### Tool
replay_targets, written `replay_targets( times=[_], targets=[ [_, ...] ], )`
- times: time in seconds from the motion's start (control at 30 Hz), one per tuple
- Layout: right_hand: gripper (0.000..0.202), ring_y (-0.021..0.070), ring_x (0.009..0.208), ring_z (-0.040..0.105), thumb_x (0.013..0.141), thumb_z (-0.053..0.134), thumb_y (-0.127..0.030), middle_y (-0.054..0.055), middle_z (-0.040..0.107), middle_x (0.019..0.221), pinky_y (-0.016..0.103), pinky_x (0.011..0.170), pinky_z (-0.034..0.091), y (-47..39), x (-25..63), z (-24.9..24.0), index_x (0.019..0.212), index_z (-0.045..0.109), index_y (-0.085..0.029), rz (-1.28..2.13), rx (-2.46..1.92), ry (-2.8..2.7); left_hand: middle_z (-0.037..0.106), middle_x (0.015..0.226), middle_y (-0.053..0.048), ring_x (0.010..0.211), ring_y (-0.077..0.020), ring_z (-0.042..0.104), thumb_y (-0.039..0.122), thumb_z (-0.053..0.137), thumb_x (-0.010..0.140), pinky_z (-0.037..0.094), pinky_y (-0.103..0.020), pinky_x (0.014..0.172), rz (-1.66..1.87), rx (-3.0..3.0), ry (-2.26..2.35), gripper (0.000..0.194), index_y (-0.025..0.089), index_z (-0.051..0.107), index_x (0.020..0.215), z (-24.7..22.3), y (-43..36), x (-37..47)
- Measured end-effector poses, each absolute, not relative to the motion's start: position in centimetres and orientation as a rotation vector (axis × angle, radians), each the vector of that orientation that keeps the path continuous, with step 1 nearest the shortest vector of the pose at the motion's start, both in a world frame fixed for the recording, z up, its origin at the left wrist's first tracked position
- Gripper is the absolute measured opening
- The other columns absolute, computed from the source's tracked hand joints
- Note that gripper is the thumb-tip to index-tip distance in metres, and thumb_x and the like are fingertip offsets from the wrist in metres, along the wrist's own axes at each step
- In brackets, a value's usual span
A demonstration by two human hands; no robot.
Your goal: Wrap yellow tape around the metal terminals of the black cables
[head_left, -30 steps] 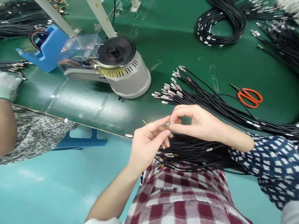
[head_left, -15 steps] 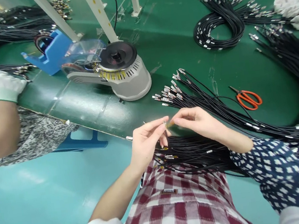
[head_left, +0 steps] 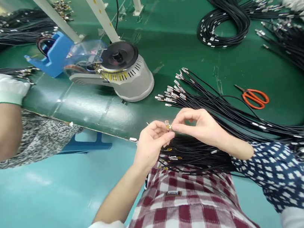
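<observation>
Head view, grey tape dispenser [head_left: 134, 82] as landmark. Nearest: checked apron [head_left: 183, 215], black cables [head_left: 198, 160] across its top, below and right of the dispenser. Just beyond, small metal connector [head_left: 167, 122] with a yellow patch, below the dispenser and a little right. Left hand [head_left: 152, 141] grasps it between thumb and fingers; right hand [head_left: 195, 126], fingertips drawn together, meets its side; cannot tell whether these grip it too. Fanned cable bundle [head_left: 203, 99], silver ends towards the dispenser, lies right of it; orange-handled scissors [head_left: 255, 98] farther right. Left of the dispenser: co-worker's gloved hand [head_left: 11, 90], and blue tape holder [head_left: 55, 56] near it. Farthest: coiled cables [head_left: 224, 34], beyond the dispenser, to its right.
</observation>
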State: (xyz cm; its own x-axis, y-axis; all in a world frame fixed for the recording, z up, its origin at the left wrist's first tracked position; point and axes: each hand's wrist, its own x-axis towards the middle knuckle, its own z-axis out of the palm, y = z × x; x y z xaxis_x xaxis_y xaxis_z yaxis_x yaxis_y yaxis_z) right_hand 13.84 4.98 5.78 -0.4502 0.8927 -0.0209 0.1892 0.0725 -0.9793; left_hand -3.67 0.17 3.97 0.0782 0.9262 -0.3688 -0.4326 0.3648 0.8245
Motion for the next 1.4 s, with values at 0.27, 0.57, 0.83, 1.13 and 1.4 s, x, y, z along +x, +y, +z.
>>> replay_targets(
  times=[0.27, 0.57, 0.83, 1.13, 1.4],
  targets=[
    [0.012, 0.0156, 0.074, 0.061, 0.081, 0.072, -0.028, 0.003, 0.070, 0.078, 0.032, 0.074, 0.048, 4.9, 13.5, 5.5, 0.073, 0.073, -0.019, 1.422, -1.066, -1.698, 0.065, 0.061, -0.002, 0.050, -0.0053, 0.051, 0.022, 0.087, 0.060, 0.038, -0.018, 0.050, 1.062, 0.501, 1.017, 0.025, 0.012, 0.066, 0.066, 3.8, 0.4, -3.6],
    [0.012, 0.0149, 0.074, 0.060, 0.082, 0.070, -0.024, 0.002, 0.066, 0.078, 0.031, 0.075, 0.049, 4.9, 13.1, 5.3, 0.072, 0.069, -0.018, 1.429, -1.022, -1.683, 0.069, 0.067, -0.004, 0.052, -0.0063, 0.049, 0.028, 0.084, 0.067, 0.036, -0.019, 0.049, 1.124, 0.559, 1.027, 0.022, 0.014, 0.069, 0.073, 3.4, -0.1, -3.1],
    [0.012, 0.0156, 0.077, 0.057, 0.085, 0.065, -0.022, 0.003, 0.063, 0.081, 0.032, 0.075, 0.047, 3.8, 12.9, 6.3, 0.073, 0.064, -0.019, 1.150, -1.062, -1.803, 0.062, 0.059, 0.004, 0.049, -0.0050, 0.051, 0.022, 0.086, 0.065, 0.041, -0.018, 0.049, 1.186, 0.659, 1.103, 0.024, 0.015, 0.064, 0.070, 3.3, -0.6, -2.8],
    [0.017, 0.0144, 0.073, 0.062, 0.072, 0.081, -0.034, 0.001, 0.068, 0.080, 0.031, 0.073, 0.049, 6.1, 13.6, 5.4, 0.073, 0.073, -0.019, 1.841, -0.933, -1.499, 0.074, 0.069, -0.005, 0.046, -0.0084, 0.056, 0.025, 0.077, 0.078, 0.044, -0.022, 0.048, 1.174, 0.786, 1.019, 0.012, 0.015, 0.071, 0.075, 3.7, -1.0, -3.0],
    [0.012, 0.0145, 0.078, 0.062, 0.078, 0.076, -0.030, 0.001, 0.066, 0.083, 0.031, 0.077, 0.050, 7.6, 13.2, 6.1, 0.073, 0.072, -0.020, 1.716, -0.763, -1.820, 0.073, 0.070, -0.005, 0.047, -0.0100, 0.059, 0.022, 0.075, 0.079, 0.046, -0.023, 0.048, 1.156, 0.767, 0.911, 0.007, 0.015, 0.073, 0.079, 3.6, -0.8, -3.3]
  ],
)
